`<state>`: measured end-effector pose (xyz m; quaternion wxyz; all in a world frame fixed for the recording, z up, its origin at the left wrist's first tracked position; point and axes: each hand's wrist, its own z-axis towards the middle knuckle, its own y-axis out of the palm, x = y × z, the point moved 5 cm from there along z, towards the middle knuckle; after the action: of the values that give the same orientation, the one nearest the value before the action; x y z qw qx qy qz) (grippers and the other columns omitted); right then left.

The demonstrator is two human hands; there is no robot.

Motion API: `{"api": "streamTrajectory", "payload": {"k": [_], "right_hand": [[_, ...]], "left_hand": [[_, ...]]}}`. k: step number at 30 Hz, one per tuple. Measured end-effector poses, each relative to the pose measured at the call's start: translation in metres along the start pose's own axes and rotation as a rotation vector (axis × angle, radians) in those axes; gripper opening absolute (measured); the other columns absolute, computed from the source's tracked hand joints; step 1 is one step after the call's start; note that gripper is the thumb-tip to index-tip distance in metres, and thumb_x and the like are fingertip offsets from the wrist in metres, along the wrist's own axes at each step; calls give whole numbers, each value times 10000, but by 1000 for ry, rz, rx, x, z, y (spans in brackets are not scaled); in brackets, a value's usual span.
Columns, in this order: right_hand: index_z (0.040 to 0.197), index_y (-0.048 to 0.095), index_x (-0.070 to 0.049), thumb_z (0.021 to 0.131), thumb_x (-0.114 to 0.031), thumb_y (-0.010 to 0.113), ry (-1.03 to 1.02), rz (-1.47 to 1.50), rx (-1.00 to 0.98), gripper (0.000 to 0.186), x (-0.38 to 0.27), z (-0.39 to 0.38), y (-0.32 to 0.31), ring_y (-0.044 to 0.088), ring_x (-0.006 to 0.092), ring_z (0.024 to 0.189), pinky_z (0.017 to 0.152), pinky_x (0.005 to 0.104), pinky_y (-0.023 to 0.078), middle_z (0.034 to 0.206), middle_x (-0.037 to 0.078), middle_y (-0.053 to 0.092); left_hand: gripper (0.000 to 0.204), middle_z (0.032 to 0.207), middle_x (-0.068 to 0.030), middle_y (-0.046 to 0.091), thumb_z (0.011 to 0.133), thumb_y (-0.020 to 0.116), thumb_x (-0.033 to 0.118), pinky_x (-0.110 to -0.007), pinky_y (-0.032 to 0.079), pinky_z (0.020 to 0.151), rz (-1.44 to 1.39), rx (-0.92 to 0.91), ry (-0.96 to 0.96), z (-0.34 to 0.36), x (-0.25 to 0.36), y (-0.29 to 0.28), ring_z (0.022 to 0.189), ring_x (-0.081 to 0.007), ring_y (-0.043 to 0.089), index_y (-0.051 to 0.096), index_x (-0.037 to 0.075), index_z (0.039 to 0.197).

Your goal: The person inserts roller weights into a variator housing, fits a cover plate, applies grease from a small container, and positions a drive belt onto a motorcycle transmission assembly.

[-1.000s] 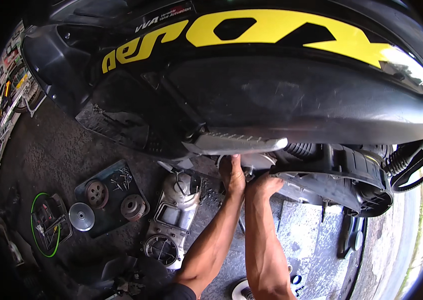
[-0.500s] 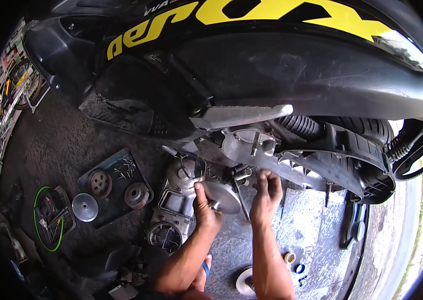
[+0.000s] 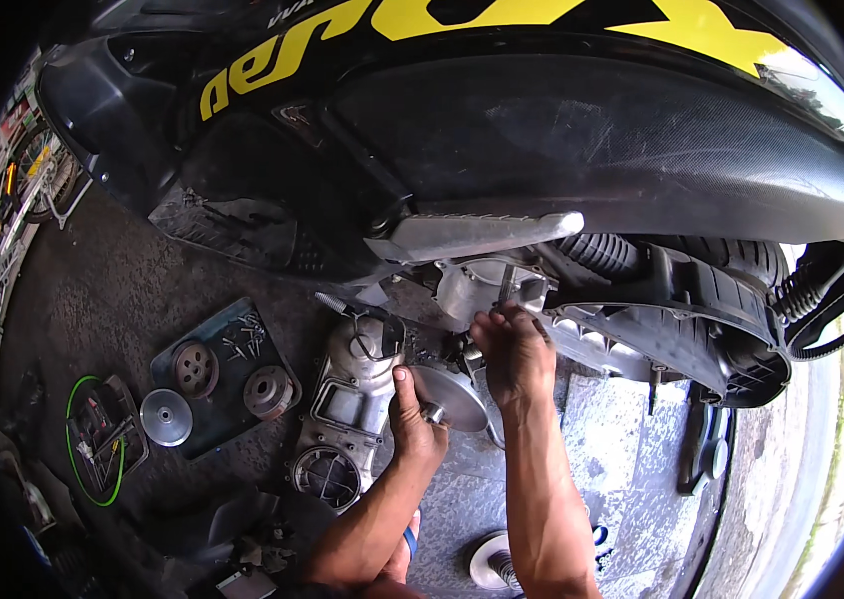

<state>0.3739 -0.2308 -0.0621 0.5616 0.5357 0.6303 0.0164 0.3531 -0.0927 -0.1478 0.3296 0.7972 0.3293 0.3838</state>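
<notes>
A black scooter spans the upper view, its open metal case beyond both hands. Below the case, a grey metal disc sits tilted in the left hand, which grips its left edge. The right hand is nearer the shaft, which points personward; its fingers, raised since the earlier frame, curl there, though I cannot tell whether they pinch it.

Worn on the head, the left of two side-by-side fisheye cameras looks down from close above the left hand and right hand, forearms entering around six o'clock. The black side panel looms from ten to two; floor lies farther off at nine.
</notes>
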Motion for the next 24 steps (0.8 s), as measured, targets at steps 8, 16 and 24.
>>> {"api": "streamTrajectory", "payload": {"k": [8,16,24], "right_hand": [[1021,545,2,905,-81,587,-56,36,60,149,4,8,6,619,285,877,811,396,538,924,118,597],[1055,525,32,941,-83,519,4,105,105,162,5,14,9,626,312,924,838,391,539,945,165,601],[1085,498,27,978,-107,441,53,316,135,180,2,24,6,632,299,940,849,372,541,1010,189,609]], "left_hand": [[660,1107,-49,566,821,567,652,-413,526,833,5,-4,-12,4,0,-1,994,-211,586,471,131,1215],[692,1140,-66,554,803,604,642,-440,497,863,8,-3,19,6,2,-4,1031,-226,563,483,99,1215],[624,1093,-54,575,823,581,634,-433,527,835,-7,-3,-24,3,-6,5,992,-220,587,499,120,1167]]}}
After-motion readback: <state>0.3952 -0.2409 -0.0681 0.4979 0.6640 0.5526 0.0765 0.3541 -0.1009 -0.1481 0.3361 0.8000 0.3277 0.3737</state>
